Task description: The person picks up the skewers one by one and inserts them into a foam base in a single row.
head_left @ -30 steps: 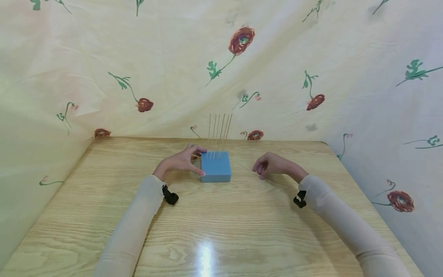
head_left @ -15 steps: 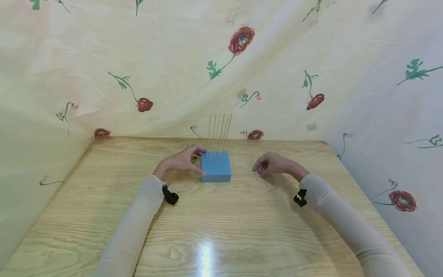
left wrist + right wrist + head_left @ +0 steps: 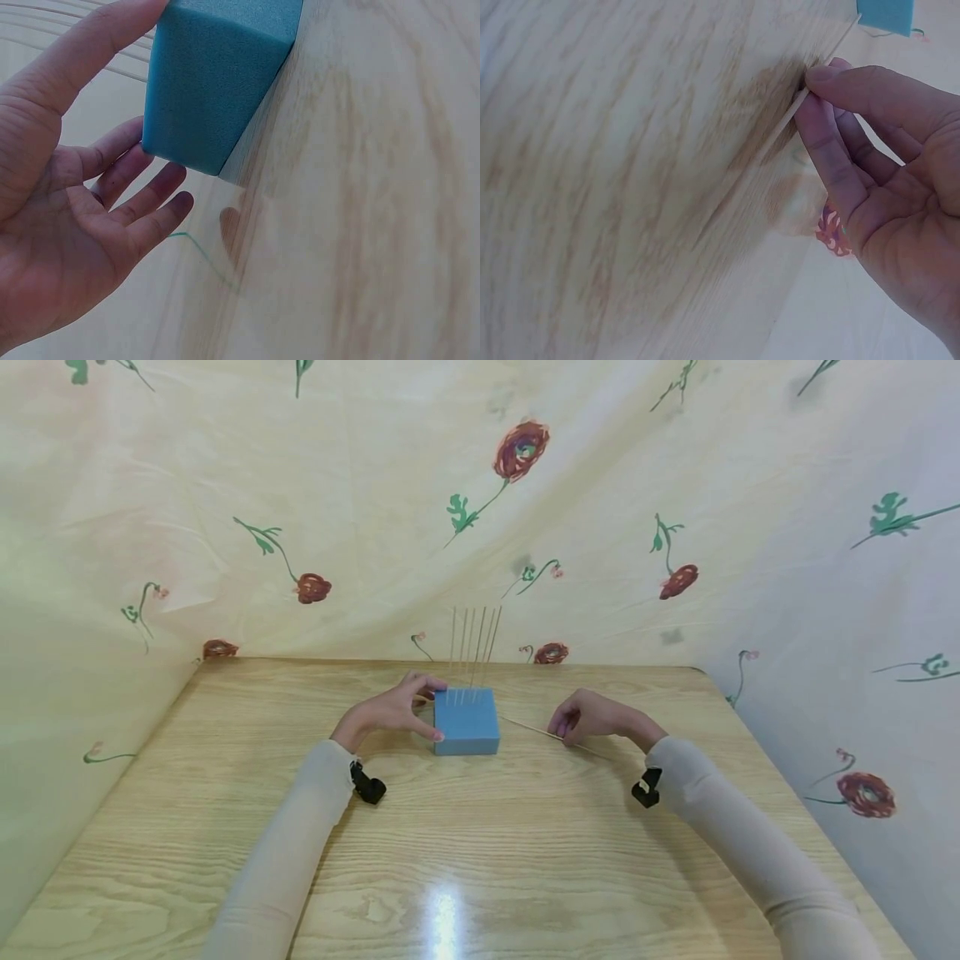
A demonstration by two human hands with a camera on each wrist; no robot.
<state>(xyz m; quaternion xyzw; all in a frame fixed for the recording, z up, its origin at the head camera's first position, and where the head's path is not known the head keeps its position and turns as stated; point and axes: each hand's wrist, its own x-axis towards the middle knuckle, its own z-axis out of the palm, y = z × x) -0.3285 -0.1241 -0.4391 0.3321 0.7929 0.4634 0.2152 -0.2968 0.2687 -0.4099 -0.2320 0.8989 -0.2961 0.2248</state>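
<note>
A blue foam block (image 3: 467, 727) lies on the wooden table, with several thin wooden skewers (image 3: 471, 643) standing up from its far part. My left hand (image 3: 392, 708) holds the block from its left side, thumb at the near corner and fingers at the far one. In the left wrist view, the thumb and fingertips (image 3: 180, 201) span the teal-looking block (image 3: 214, 90). To the right, my right hand (image 3: 585, 717) pinches another skewer (image 3: 528, 725) between thumb and fingers. This skewer slants low over the table, its left tip close to the block's right side.
The wooden table (image 3: 480, 827) reaches back to a cream, flower-printed cloth (image 3: 390, 510) hanging behind and along both sides. Black straps (image 3: 367, 783) with small devices sit at both wrists.
The skewer in my right hand has shifted slightly, its left tip now a little nearer the block. The left hand and the block stay in place.
</note>
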